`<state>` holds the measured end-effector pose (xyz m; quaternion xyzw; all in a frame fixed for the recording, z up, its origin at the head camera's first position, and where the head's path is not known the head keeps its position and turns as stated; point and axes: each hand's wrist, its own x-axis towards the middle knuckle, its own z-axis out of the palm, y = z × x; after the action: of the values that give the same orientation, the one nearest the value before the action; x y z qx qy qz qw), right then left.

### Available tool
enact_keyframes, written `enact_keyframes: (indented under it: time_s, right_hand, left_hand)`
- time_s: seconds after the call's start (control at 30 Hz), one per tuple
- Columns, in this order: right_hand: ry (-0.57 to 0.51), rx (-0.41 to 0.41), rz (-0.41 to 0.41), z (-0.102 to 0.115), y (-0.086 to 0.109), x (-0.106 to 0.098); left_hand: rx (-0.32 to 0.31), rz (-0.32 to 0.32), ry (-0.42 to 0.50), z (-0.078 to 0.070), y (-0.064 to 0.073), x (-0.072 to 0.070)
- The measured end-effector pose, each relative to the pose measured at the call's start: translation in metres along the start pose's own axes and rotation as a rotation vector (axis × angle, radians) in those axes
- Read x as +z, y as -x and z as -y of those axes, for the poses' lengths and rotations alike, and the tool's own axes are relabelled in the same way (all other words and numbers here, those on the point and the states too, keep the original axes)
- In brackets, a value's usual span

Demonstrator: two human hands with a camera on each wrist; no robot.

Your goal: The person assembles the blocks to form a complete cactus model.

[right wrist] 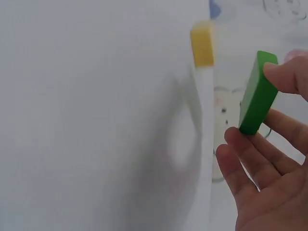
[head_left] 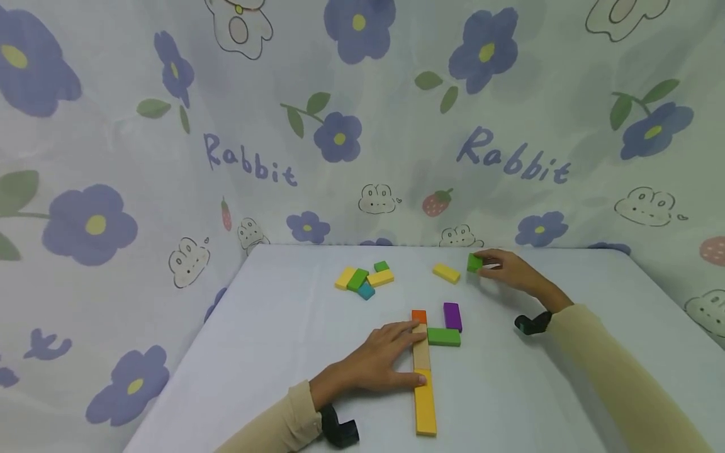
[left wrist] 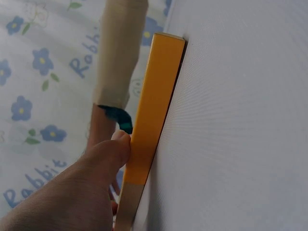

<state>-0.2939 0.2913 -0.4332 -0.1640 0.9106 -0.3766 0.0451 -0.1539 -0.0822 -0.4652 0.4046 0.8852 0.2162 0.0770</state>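
Note:
My left hand (head_left: 382,358) rests along a straight row of blocks on the table. Its thumb touches the long yellow block (head_left: 426,412), and its fingertips lie over the plain wooden block (head_left: 421,357). An orange-red block (head_left: 419,316) tops the row. At the far right, my right hand (head_left: 512,272) pinches a green block (right wrist: 260,94) between thumb and fingers, raised off the table in the right wrist view. Right of the row lies a green block (head_left: 444,337), its end against the row, with a purple block (head_left: 452,317) standing off from its upper edge.
A loose yellow block (head_left: 446,273) lies left of my right hand. Farther left is a cluster with a yellow block (head_left: 345,278), a green block (head_left: 358,279), a blue block (head_left: 366,290) and others. A patterned curtain (head_left: 396,151) hangs behind the white table (head_left: 272,352).

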Motion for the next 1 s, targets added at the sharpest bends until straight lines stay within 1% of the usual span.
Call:
enact_keyframes:
  time_s: [0.1,0.2,0.43,0.63,0.73,0.87,1.0]
  right_hand:
    - [-0.064,-0.016,-0.011,0.009,0.005,0.007]
    - [-0.1,-0.019,-0.013,0.018,0.008,0.014]
    - [-0.148,0.002,0.028,0.029,0.01,0.031]
    - [-0.14,-0.032,0.049,0.034,0.004,0.042]
    - [-0.141,-0.045,0.04,0.036,0.001,0.047]
    - [-0.132,-0.065,0.025,0.038,0.001,0.049]
    - [-0.098,-0.079,0.04,0.035,0.003,0.051]
  left_hand:
    - [0.001,-0.004,-0.002,0.0,0.0,-0.001]
    - [-0.003,-0.009,-0.001,0.001,0.001,-0.001]
    - [-0.009,-0.002,0.004,0.002,-0.002,0.001]
    - [-0.023,0.013,0.024,0.001,-0.003,0.002]
    - [-0.019,0.011,0.025,0.001,-0.001,0.003]
    - [-0.005,0.0,-0.001,0.001,-0.002,0.002]
    - [-0.008,0.003,-0.011,0.002,-0.002,0.002]
